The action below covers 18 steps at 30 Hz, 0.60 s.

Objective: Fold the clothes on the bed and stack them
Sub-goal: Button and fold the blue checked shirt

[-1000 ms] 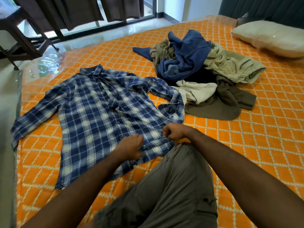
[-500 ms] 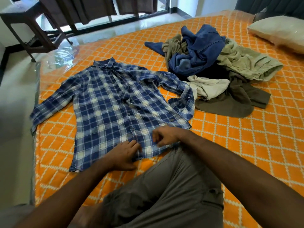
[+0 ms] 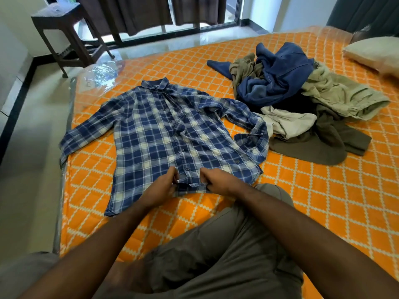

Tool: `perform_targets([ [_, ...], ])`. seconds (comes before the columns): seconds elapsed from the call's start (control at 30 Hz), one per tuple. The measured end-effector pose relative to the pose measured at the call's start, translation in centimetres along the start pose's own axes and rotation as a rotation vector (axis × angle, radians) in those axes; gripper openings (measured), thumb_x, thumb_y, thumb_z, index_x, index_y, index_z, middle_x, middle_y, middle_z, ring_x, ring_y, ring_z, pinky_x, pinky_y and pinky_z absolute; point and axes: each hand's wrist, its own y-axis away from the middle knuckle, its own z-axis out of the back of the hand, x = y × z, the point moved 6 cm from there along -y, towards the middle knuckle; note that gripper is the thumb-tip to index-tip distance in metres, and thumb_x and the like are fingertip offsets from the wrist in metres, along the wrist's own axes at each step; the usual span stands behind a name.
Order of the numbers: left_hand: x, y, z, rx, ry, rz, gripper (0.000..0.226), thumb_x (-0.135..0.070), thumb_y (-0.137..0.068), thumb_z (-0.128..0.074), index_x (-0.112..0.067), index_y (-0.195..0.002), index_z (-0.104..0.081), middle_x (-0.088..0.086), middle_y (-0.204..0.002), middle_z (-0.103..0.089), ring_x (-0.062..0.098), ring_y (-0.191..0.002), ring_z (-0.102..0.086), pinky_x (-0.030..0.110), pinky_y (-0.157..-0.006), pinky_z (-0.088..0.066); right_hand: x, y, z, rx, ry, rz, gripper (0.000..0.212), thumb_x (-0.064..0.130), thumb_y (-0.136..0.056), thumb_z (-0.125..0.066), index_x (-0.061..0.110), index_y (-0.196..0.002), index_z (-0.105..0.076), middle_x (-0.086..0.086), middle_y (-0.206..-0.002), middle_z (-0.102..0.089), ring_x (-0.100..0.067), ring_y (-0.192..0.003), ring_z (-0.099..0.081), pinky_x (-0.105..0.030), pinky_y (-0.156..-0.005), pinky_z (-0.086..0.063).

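Hands, left [image 3: 160, 187] and right [image 3: 218, 182], are pinching the shirt [image 3: 164, 130] hem; uneven pulling risks skewing the placket.

a blue plaid shirt [image 3: 159, 134] lies spread face up on the orange patterned bed [image 3: 323, 201], collar toward the window. the left hand [image 3: 160, 187] and right hand [image 3: 218, 181] pinch its bottom hem on either side of the button placket. a pile of unfolded clothes [image 3: 302, 100] sits just right of the shirt, a pillow [image 3: 375, 53] beyond it.
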Motion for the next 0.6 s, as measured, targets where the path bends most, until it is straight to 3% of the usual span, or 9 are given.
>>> perform_targets([
  [0.1, 0.1, -0.3, -0.1, -0.033, -0.016, -0.006, 0.032, -0.008, -0.095, -0.059, -0.028, -0.104, -0.037, -0.005, -0.095, -0.059, 0.011, -0.080, -0.060, 0.039, -0.067, -0.055, -1.0, 0.0, 0.4, -0.052, -0.220, -0.058, 0.026, 0.002, -0.092, -0.059, 0.022, -0.104, -0.047, -0.005, -0.090, -0.063, -0.020, -0.074, -0.059, -0.041, -0.064, -0.050],
  [0.17, 0.2, -0.5, -0.3, -0.037, -0.021, 0.007, 0.030, -0.022, -0.095, -0.064, -0.030, -0.108, -0.039, -0.008, -0.099, -0.059, 0.008, -0.081, -0.060, 0.031, -0.065, -0.054, -1.4, -0.3, 0.6, -0.060, -0.303, -0.105, 0.024, 0.003, -0.094, -0.059, 0.019, -0.108, -0.049, -0.006, -0.088, -0.064, -0.016, -0.070, -0.057, -0.033, -0.059, -0.047],
  [0.23, 0.1, -0.7, -0.5, -0.007, -0.045, 0.021, 0.041, -0.036, -0.090, -0.070, -0.031, -0.118, -0.041, -0.011, -0.105, -0.057, 0.006, -0.083, -0.061, 0.023, -0.063, -0.052, -1.7, -0.8, 0.6, -0.045, -0.322, -0.147, 0.022, 0.005, -0.096, -0.057, 0.018, -0.113, -0.051, -0.007, -0.093, -0.064, -0.015, -0.070, -0.056, -0.031, -0.058, -0.044],
  [0.33, -0.1, -0.9, -0.9, 0.022, -0.108, 0.016, 0.052, -0.039, -0.088, -0.072, -0.030, -0.129, -0.040, -0.012, -0.105, -0.057, 0.005, -0.088, -0.060, 0.025, -0.069, -0.055, -1.5, -1.2, 0.6, -0.027, -0.284, -0.176, 0.018, 0.014, -0.103, -0.049, 0.016, -0.121, -0.053, -0.004, -0.102, -0.061, -0.009, -0.072, -0.052, -0.028, -0.061, -0.039],
  [0.4, 0.0, -1.1, -0.9, -0.011, -0.125, 0.017, 0.040, -0.031, -0.092, -0.067, -0.030, -0.125, -0.045, -0.013, -0.102, -0.056, 0.005, -0.089, -0.058, 0.027, -0.072, -0.055, -1.4, -1.4, 0.5, 0.013, -0.269, -0.173, 0.023, 0.026, -0.106, -0.049, 0.013, -0.124, -0.055, -0.001, -0.101, -0.058, -0.009, -0.077, -0.052, -0.029, -0.068, -0.040],
  [0.5, 0.1, -1.1, -0.9, -0.075, -0.139, -0.007, 0.014, -0.022, -0.097, -0.060, -0.029, -0.106, -0.052, -0.011, -0.102, -0.055, 0.008, -0.087, -0.056, 0.036, -0.075, -0.055, -1.0, -1.4, 0.2, 0.087, -0.236, -0.119, 0.046, 0.049, -0.092, -0.068, 0.018, -0.123, -0.054, -0.001, -0.106, -0.061, -0.016, -0.089, -0.058, -0.034, -0.076, -0.048],
  [0.6, 0.1, -1.0, -1.1, -0.096, -0.152, -0.006, 0.009, -0.024, -0.098, -0.057, -0.030, -0.101, -0.051, -0.011, -0.100, -0.055, 0.008, -0.083, -0.056, 0.038, -0.072, -0.055, -0.8, -1.4, -0.4, 0.071, -0.092, -0.043, 0.044, 0.035, -0.082, -0.080, 0.019, -0.114, -0.055, 0.003, -0.100, -0.057, -0.016, -0.087, -0.056, -0.035, -0.073, -0.047],
])
